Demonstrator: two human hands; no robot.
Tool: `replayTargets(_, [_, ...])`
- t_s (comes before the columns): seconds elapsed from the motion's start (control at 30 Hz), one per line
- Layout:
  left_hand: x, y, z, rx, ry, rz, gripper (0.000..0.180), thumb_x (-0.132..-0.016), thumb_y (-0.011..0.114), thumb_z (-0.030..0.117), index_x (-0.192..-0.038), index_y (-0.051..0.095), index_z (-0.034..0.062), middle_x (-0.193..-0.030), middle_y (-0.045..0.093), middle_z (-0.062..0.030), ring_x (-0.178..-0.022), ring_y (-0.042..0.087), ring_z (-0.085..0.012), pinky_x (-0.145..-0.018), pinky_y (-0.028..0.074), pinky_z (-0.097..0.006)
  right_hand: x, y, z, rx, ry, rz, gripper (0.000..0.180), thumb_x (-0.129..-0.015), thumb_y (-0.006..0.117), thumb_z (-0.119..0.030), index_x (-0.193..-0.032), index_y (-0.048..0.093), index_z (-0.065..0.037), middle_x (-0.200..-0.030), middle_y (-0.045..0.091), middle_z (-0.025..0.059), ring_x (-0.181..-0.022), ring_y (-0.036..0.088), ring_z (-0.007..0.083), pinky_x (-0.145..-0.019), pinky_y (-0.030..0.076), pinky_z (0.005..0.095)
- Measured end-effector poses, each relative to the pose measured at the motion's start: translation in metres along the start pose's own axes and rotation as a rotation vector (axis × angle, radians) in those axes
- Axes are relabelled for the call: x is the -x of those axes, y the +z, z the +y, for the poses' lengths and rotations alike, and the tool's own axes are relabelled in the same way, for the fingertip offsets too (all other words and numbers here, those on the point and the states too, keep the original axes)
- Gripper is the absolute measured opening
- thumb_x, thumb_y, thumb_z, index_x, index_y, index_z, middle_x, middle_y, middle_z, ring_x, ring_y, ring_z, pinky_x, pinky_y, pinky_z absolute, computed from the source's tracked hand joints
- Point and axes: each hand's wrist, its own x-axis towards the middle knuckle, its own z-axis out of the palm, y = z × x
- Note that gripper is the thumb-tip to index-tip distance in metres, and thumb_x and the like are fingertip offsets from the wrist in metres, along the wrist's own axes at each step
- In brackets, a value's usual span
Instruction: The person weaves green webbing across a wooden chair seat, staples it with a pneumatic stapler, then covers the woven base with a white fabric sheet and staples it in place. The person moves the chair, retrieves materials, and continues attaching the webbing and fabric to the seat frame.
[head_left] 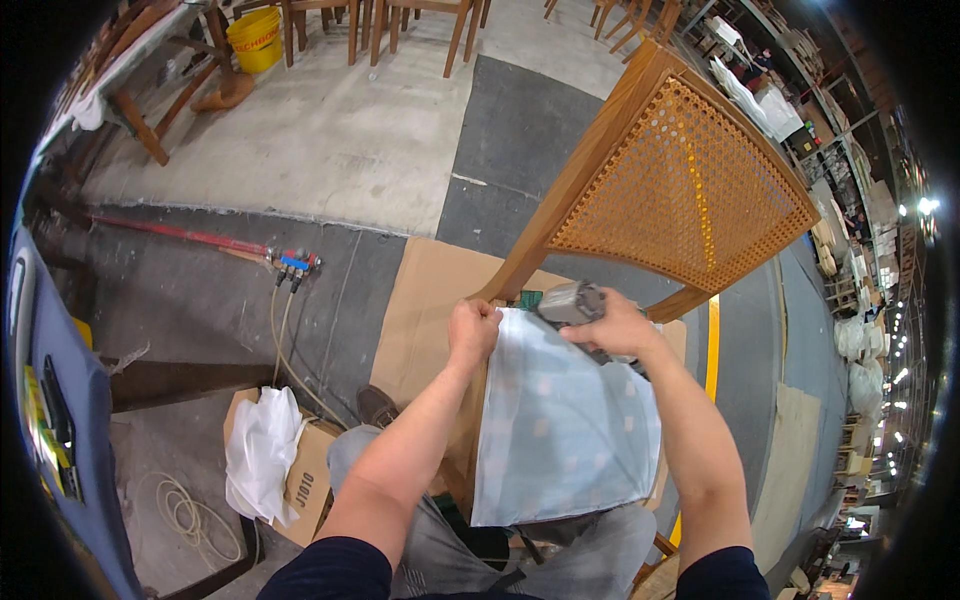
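Ideally, the left hand point(474, 332), closed on the back corner of the pale-blue cloth point(565, 430), should pull it taut while the right hand point(622, 326), wrapped round the grey tool point(572, 300), presses squarely; the cloth lies spread before the cane chair back point(680, 180)

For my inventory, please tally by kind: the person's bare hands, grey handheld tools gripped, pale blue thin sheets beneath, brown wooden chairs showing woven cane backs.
Left hand, right hand: 2
Grey tool: 1
Pale blue sheet: 1
Cane-backed chair: 1
Total: 5
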Motion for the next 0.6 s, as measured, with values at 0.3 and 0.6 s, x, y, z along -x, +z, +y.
replayTargets(0.3, [0.023,0.026,0.007,0.056,0.327,0.216,0.009,-0.087,0.08,0.007,-0.086,0.074,0.0003,-0.09,0.065,-0.0144,-0.083,0.067,-0.0264,-0.077,0.053,-0.037,-0.03,0.033,0.008,-0.005,-0.042,-0.187,0.045,-0.08,0.091,-0.016,-0.117,0.07,-0.002,-0.082,0.071,0.0049,-0.064,0.062,0.0158,-0.063,0.053,0.0355])
replayTargets(0.6, [0.005,0.015,-0.017,0.83,-0.174,-0.116,0.03,-0.096,0.078,0.012,-0.122,0.061,0.0095,-0.092,0.065,0.001,-0.08,0.062,-0.0123,-0.068,0.05,-0.027,-0.035,0.038,-0.003,0.057,-0.025,-0.157,0.048,-0.077,0.092,-0.02,-0.117,0.073,0.0,-0.089,0.075,0.0103,-0.071,0.068,0.0202,-0.07,0.056,0.0374])
